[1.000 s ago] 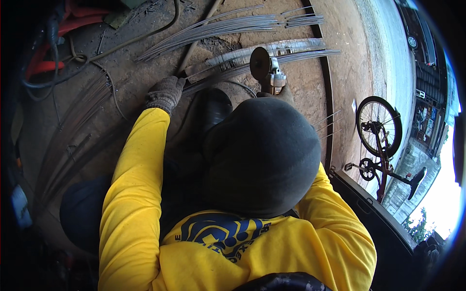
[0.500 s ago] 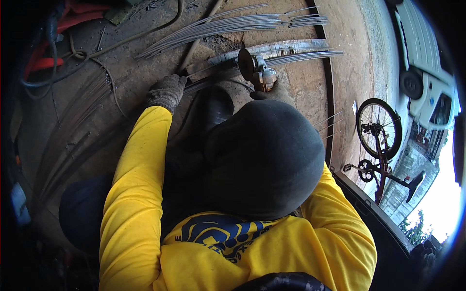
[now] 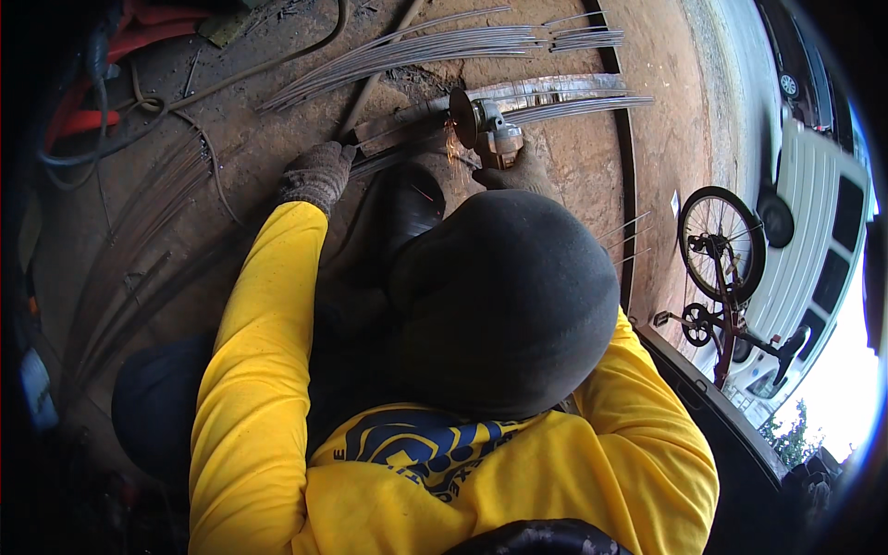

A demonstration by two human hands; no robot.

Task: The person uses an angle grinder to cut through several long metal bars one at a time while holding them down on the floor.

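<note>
Thin metal rods [image 3: 583,108] lie as a loose bundle mid-floor, long axis left to right and angling slightly away from the body; right ends poke past the dark rail [image 3: 629,166]. Angle grinder [image 3: 499,141] sits over the bundle, disc [image 3: 462,120] set across that axis, sparks [image 3: 452,146] coming off its near edge. Right hand [image 3: 525,171], gloved, is wrapped round the grinder body, just on the near side of the rods, so it's the hand closer to the sparks. Left hand [image 3: 316,176], gloved too, is well left of the disc at the bundle's left part, fingers curled down; too dark there to tell if it grips the rods or only presses on them.

Flat metal strip [image 3: 550,83] runs just beyond the bundle. Farther out, a second rod bundle [image 3: 416,54] lies toward the floor's [image 3: 578,162] far edge. Black boot [image 3: 413,205] is between the hands, on the near side. Hose and red gear [image 3: 81,122] at the far left corner; bicycle [image 3: 726,296] and white van [image 3: 805,217] outside, right of the rail.
</note>
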